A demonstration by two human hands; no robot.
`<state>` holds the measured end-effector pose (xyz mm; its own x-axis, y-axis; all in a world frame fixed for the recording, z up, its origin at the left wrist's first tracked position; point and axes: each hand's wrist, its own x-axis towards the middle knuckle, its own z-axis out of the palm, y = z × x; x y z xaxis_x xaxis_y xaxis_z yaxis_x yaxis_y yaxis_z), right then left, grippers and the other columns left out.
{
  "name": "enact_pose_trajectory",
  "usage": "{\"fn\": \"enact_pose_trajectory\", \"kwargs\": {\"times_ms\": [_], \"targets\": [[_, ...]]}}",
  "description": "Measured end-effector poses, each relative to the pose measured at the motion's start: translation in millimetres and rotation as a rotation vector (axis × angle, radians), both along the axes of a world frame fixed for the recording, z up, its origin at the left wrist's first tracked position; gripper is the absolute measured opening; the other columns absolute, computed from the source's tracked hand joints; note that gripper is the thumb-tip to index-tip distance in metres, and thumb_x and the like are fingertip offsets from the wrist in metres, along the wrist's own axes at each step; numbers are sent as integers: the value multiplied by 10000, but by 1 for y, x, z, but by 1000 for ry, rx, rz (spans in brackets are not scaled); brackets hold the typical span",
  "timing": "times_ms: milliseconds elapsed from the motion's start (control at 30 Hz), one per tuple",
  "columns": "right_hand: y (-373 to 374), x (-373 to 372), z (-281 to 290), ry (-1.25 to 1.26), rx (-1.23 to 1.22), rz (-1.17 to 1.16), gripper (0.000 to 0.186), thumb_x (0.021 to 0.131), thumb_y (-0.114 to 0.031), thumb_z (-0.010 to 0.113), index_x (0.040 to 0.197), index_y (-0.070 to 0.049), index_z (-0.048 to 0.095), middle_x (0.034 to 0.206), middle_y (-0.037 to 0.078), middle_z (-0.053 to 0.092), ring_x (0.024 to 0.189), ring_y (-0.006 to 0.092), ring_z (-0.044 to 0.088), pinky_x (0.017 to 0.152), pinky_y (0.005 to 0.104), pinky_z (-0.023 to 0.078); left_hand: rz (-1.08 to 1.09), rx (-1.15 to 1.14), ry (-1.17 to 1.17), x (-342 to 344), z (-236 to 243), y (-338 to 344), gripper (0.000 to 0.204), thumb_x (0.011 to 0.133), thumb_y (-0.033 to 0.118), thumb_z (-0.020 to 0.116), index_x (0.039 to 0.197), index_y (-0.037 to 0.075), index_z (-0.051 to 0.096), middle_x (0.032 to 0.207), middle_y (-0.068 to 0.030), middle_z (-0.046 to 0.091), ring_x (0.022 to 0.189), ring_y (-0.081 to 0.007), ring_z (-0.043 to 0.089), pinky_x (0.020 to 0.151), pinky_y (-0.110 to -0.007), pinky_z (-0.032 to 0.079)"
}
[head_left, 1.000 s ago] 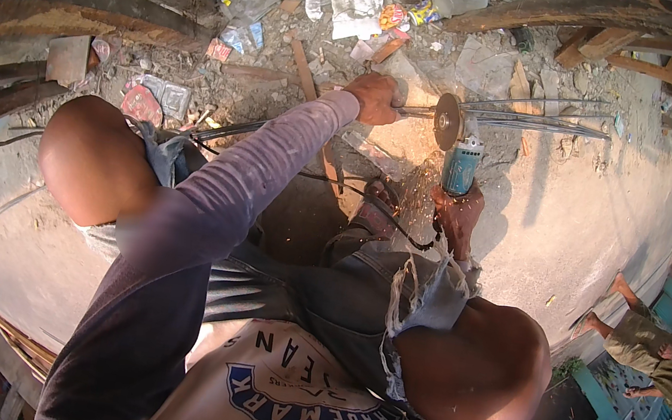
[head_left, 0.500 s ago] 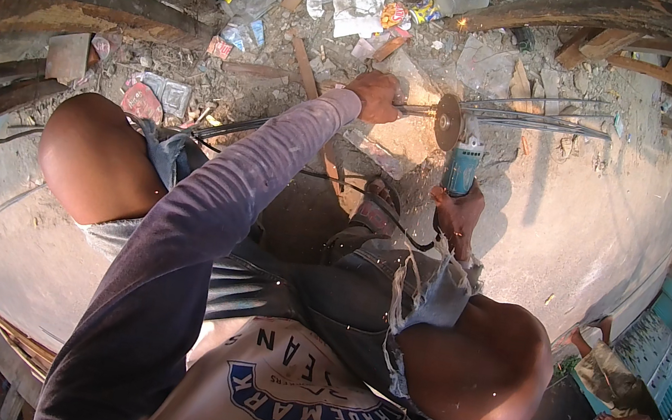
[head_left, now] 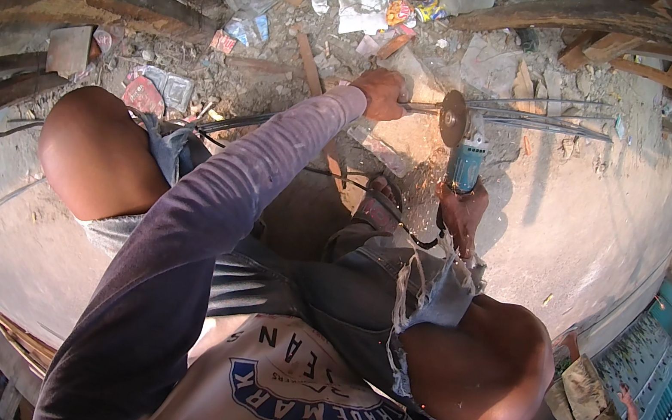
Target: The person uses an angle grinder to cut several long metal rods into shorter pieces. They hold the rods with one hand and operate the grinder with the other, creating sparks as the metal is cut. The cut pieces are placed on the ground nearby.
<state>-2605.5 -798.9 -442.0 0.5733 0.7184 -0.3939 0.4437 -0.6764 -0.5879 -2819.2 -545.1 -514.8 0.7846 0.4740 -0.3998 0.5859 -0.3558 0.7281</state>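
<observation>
My right hand (head_left: 462, 215) is wrapped round the blue-green body of an angle grinder (head_left: 467, 167), which stands disc end away from me. Its brown cutting disc (head_left: 452, 119) sits across a bundle of thin metal rods (head_left: 540, 124) on the ground. To the left of the disc, my left hand (head_left: 381, 95) is closed round the rods. Sparks scatter below the disc toward my foot (head_left: 382, 193). The disc hides the spot where it meets the rods. A black cord (head_left: 414, 239) runs from the grinder to the left, past my legs.
Wooden beams (head_left: 581, 22) frame the far side. Crumpled wrappers (head_left: 358, 0) and a wooden strip (head_left: 309, 63) lie on the dirt. Another person (head_left: 596, 414) is at the lower right beside a blue-green structure. My bent knees (head_left: 473, 365) flank the work.
My hands and the grinder appear slightly farther right, with little change in grip. Sparks show more below the disc. The other person at lower right has shifted posture.
</observation>
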Motion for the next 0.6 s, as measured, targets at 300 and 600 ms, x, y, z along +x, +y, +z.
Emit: {"fn": "enact_pose_trajectory", "kwargs": {"times_ms": [300, 600], "targets": [[9, -9, 9, -100, -69, -1, 493, 743, -269, 905, 1095, 44, 758, 967, 257, 809, 897, 406, 808, 828, 471, 612, 8, 67, -50, -3, -4, -3, 391, 853, 390, 768, 1130, 131, 862, 1177, -188, 802, 1143, -415, 749, 1039, -492, 576], [7, -9, 10, -41, -16, 20, 561, 726, -334, 882, 1099, 62, 745, 941, 219, 806, 850, 341, 788, 799, 444, 603, 38, 35, -48, -5, -4, -4, 396, 889, 415, 791, 1111, 95, 862, 1124, -186, 809, 1105, -384, 760, 1004, -475, 579]]}}
